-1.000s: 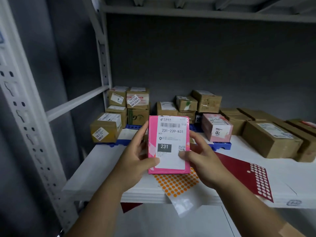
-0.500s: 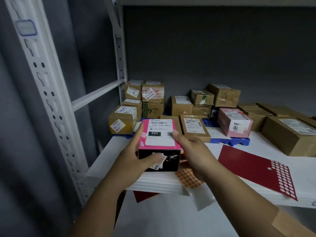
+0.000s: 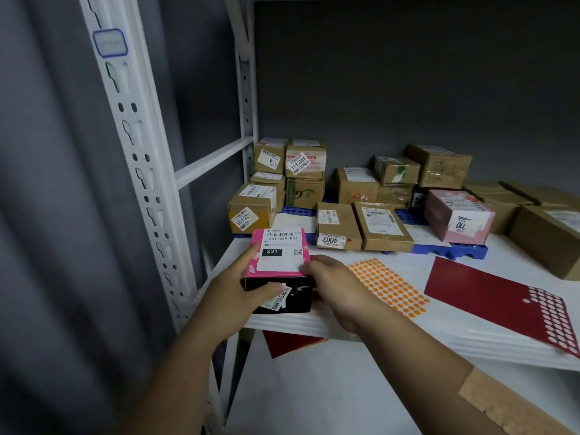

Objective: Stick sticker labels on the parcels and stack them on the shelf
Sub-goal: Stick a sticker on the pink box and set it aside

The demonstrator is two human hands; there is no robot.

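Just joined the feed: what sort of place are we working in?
Probably a parcel depot's storeroom: a white metal shelf bears labelled cardboard parcels, and dot-sticker sheets lie beside them.

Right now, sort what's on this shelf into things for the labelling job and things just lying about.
For the job:
pink box, held by left hand and right hand
orange sticker sheet
red sticker sheet
shelf

Lying about:
stacked brown boxes
blue tray
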